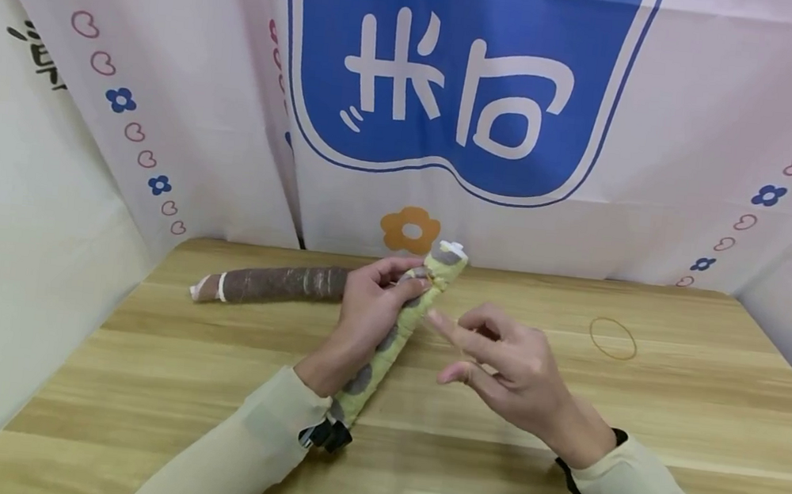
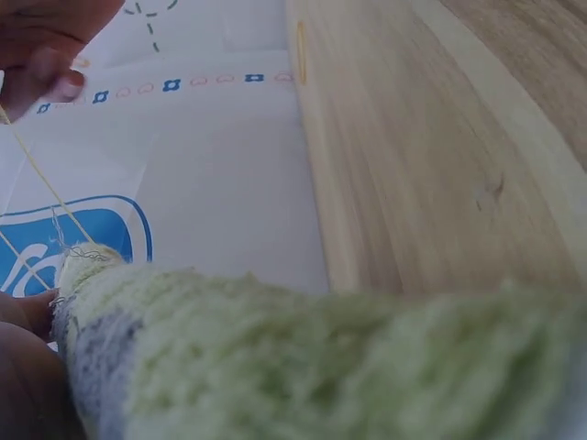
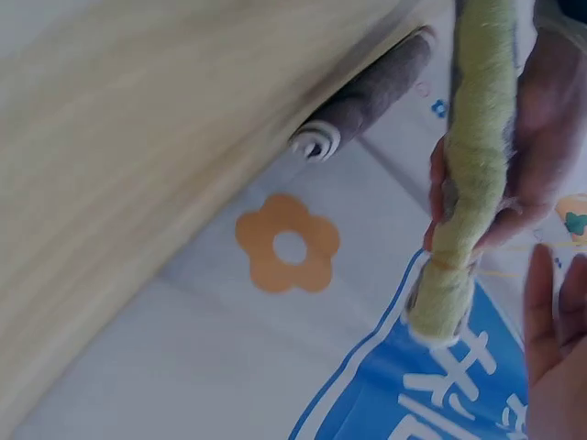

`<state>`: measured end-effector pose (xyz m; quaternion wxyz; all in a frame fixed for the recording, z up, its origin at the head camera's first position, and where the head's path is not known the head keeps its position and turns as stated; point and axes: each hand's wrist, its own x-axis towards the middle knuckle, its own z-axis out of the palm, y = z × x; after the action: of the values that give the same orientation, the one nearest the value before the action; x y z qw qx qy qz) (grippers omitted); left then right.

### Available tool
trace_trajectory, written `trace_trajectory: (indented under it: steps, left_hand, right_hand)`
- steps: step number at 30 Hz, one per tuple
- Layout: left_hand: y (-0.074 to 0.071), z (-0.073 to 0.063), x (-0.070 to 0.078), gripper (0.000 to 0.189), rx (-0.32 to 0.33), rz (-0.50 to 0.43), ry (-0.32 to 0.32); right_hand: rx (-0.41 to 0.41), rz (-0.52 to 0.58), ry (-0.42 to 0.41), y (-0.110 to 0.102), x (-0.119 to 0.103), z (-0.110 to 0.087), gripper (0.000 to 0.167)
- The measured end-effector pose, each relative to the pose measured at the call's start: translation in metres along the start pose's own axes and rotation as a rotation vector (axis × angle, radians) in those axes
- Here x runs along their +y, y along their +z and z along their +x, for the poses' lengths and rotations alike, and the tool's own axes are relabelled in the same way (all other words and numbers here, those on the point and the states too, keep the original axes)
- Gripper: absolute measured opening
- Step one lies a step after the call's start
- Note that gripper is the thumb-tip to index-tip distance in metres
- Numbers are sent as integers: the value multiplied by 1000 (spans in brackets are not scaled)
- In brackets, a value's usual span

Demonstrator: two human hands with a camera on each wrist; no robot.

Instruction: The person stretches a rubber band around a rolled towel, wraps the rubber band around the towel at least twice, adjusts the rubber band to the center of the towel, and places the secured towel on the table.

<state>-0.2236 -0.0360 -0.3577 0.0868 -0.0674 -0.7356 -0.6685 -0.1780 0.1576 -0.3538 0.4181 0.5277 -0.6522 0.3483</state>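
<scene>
A rolled towel [image 1: 412, 322], light yellow-green with grey spots, slants up from the table. My left hand [image 1: 370, 312] grips it near its far end, thumb on top. A thin yellow rubber band [image 2: 55, 196] runs stretched from that end to the fingers of my right hand [image 1: 507, 361], as the left wrist view shows. The right hand stands just right of the towel, index finger and thumb spread, with the band hooked on its fingers. In the right wrist view, the towel's end [image 3: 440, 307] is cinched in below a narrow neck.
A dark brown rolled towel [image 1: 281, 284], with a white band near its left end, lies behind my left hand. Another rubber band [image 1: 635, 347] rests on the wooden table [image 1: 693, 435] at the right. A printed cloth backdrop [image 1: 343, 202] stands along the table's far edge.
</scene>
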Motion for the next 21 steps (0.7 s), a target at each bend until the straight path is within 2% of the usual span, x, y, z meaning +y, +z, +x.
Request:
trace_trajectory:
  steps: [6, 9, 13, 15, 17, 21]
  left_hand:
    - [-1, 2, -2, 25, 22, 8, -12]
    - [-1, 2, -1, 24, 28, 5, -9]
    - [0, 0, 1, 22, 60, 15, 27]
    - [1, -2, 2, 22, 81, 27, 66]
    - [2, -4, 3, 23, 93, 36, 108]
    - [3, -8, 3, 25, 91, 33, 229]
  right_hand:
    - [-90, -299, 178, -9, 4, -5, 61]
    - [-143, -390, 269, -13, 5, -6, 69]
    - [-184, -454, 418, -18, 6, -7, 79]
    - [-208, -440, 502, -19, 5, -8, 82]
    - [-227, -376, 595, -20, 5, -8, 79]
    - [-247, -71, 847, -21, 5, -8, 57]
